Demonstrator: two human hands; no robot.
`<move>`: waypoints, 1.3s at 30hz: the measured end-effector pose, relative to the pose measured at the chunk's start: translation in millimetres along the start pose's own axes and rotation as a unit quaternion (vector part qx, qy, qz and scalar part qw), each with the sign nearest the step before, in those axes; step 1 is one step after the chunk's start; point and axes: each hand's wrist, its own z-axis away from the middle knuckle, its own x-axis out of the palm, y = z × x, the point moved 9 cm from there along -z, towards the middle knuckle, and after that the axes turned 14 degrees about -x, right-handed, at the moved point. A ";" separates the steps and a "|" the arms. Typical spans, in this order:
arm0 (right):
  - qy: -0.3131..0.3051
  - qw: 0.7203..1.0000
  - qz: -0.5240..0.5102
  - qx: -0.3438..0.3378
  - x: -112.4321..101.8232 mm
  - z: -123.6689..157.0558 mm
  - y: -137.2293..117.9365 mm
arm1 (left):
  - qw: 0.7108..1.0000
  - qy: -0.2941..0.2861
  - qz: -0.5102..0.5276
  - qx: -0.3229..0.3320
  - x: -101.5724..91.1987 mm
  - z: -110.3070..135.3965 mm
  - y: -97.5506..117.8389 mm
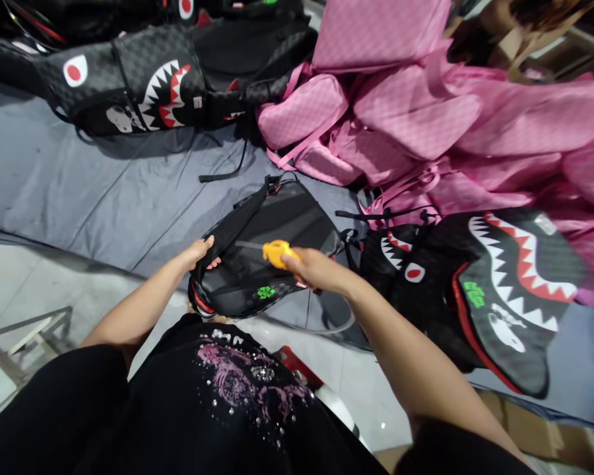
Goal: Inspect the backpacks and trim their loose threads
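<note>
A black backpack (267, 244) with a small green logo lies in front of me on a grey sheet (103, 191). My left hand (201, 253) is closed on the backpack's left edge, near a strap. My right hand (309, 267) is closed on a small yellow tool (278, 252) with a thin blade-like tip held over the backpack's panel.
Black shark-mouth backpacks (505, 290) lie at the right and more of them (138, 86) at the back left. A heap of pink backpacks (426, 112) fills the back right. A metal frame (24, 336) stands on the pale floor at the left.
</note>
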 end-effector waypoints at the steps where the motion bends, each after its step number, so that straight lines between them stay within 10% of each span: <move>1: 0.024 1.000 0.003 0.000 -7.0 1.7 -0.8 | 0.998 0.036 -0.039 0.028 2.3 6.9 1.8; 7: 0.001 0.997 0.034 0.064 -19.4 24.2 26.3 | 0.884 0.231 -0.329 0.238 53.1 55.1 5.7; 14: -0.013 0.989 0.115 0.090 -25.8 44.9 54.1 | 0.769 0.278 -0.459 0.348 85.5 89.0 12.9; 17: 0.029 0.978 0.143 0.147 -45.0 65.9 80.0 | 0.725 0.181 -0.508 0.430 132.1 112.4 -7.3; 21: 0.044 0.974 0.116 0.190 -55.7 102.1 106.3 | 0.810 0.080 -0.454 0.361 163.5 102.7 -39.0; 25: -0.011 0.987 -0.035 0.157 -32.3 136.0 119.6 | 0.870 0.086 -0.358 0.328 146.2 80.9 -24.2; 29: 0.102 0.976 -0.077 0.178 -35.7 168.1 137.6 | 0.920 0.078 -0.288 0.256 118.1 51.3 0.8; 32: 0.004 0.982 -0.136 0.129 -8.5 168.8 128.2 | 0.927 0.087 -0.288 0.224 125.1 45.1 5.6; 39: 0.120 0.973 0.076 0.182 -37.0 170.4 128.8 | 0.869 0.157 -0.369 0.290 188.4 77.6 -10.8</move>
